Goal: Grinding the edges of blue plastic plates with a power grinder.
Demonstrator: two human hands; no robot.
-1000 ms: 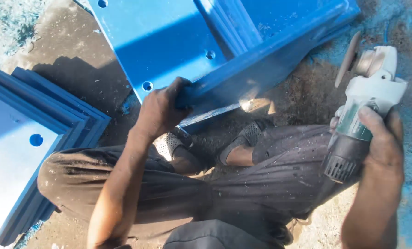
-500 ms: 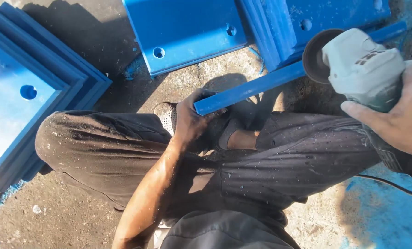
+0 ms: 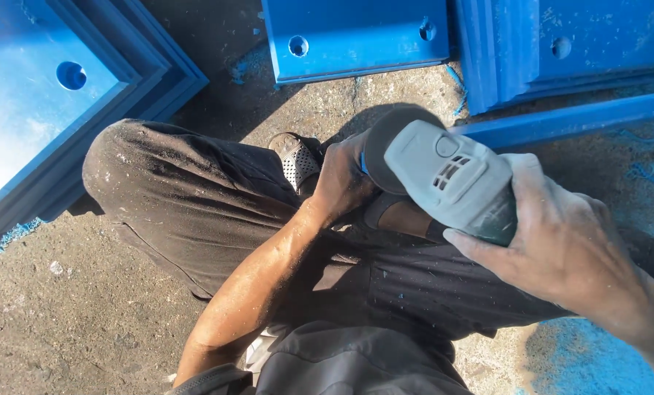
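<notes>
At the far left a stack of blue flanged steel panels (image 3: pixel 41 110) with a round hole lies on the rough concrete ground (image 3: pixel 63 314), blue shavings scattered along its edge. Next comes the person's bent knee in dusty dark trousers (image 3: pixel 188 197), with a perforated shoe (image 3: pixel 296 157) beyond it. The left hand (image 3: pixel 345 179) is closed around the near end of a long blue steel bar (image 3: pixel 561 121), which runs off toward the right edge. Above it lies a blue plate (image 3: pixel 356 33) with two bolt holes. Just beside that hand, the right hand (image 3: pixel 561 241) is clamped around a grey angle grinder (image 3: pixel 451 179), its disc guard touching the bar's end.
</notes>
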